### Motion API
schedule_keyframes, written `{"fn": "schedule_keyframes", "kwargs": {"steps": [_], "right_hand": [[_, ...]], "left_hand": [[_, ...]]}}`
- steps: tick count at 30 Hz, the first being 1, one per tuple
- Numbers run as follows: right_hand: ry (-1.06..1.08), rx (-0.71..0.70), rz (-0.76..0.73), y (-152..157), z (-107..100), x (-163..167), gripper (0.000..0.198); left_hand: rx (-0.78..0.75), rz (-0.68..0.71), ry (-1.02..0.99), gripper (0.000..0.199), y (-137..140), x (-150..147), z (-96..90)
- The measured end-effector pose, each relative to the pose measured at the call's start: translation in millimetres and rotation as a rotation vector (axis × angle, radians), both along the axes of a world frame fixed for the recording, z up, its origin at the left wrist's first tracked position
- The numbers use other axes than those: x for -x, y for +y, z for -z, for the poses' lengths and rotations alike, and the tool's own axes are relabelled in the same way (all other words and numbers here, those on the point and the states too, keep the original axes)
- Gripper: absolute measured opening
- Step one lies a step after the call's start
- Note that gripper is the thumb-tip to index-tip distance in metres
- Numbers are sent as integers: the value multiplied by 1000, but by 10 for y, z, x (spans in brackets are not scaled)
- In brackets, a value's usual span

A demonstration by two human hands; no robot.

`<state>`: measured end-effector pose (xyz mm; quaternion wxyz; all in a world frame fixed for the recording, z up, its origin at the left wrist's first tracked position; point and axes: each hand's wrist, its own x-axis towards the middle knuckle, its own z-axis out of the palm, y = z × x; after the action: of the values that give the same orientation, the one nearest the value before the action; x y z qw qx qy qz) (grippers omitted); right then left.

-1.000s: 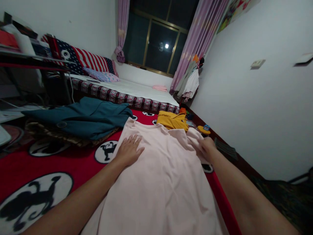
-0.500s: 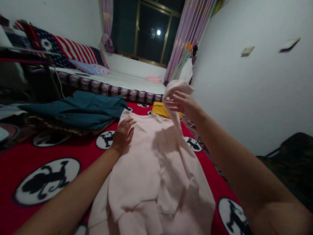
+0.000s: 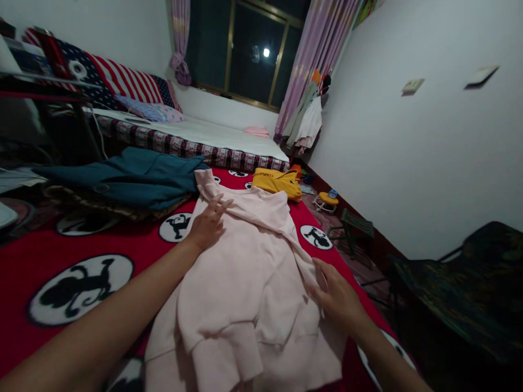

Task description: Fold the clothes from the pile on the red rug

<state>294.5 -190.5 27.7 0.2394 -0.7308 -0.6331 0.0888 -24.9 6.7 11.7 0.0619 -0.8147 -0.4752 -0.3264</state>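
A pale pink sweatshirt (image 3: 245, 272) lies stretched out on a red blanket (image 3: 151, 277) printed with black figures in white circles. One sleeve is laid across its upper part, below the neckline, and a cuff shows near the bottom hem. My left hand (image 3: 208, 223) rests on the sweatshirt's upper left side, fingers spread and pressed lightly to the cloth. At the garment's right edge is my right hand (image 3: 337, 296), its thumb and fingers apart and touching the fabric. Its lower fingers are partly hidden.
Folded teal clothing (image 3: 139, 177) lies at the left, and a yellow folded garment (image 3: 278, 182) beyond the neckline. A bed (image 3: 216, 133) stands under the window. Along the right wall are a small yellow stool (image 3: 326, 200), a dark folding stool (image 3: 357, 223) and a camouflage chair (image 3: 461, 294).
My right hand has come down from the upper right to the sweatshirt's right edge. The sleeve it held raised now lies across the top. My left hand has hardly moved.
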Motion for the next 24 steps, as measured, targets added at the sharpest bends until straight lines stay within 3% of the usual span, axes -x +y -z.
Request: {"fn": "schedule_keyframes", "kwargs": {"steps": [4,8,14,17,20,24], "right_hand": [[159,107,63,-344,29,-44,67],[246,113,50,-453,-5,21,69],[372,50,-46,-425,-9,147,59],[523,5,-34,-391,-119,192,55],[664,3,-49,-337,-297,299,56],[698,13,-161,-301,-411,609,57]], "left_hand": [[71,-30,90,72,145,-44,-30],[136,-21,167,75,454,-139,-98],[207,12,166,34,812,-254,-280],[165,31,154,29,873,-217,-528],[90,16,121,25,929,-121,-892],[-3,-37,76,27,984,117,-1322]]}}
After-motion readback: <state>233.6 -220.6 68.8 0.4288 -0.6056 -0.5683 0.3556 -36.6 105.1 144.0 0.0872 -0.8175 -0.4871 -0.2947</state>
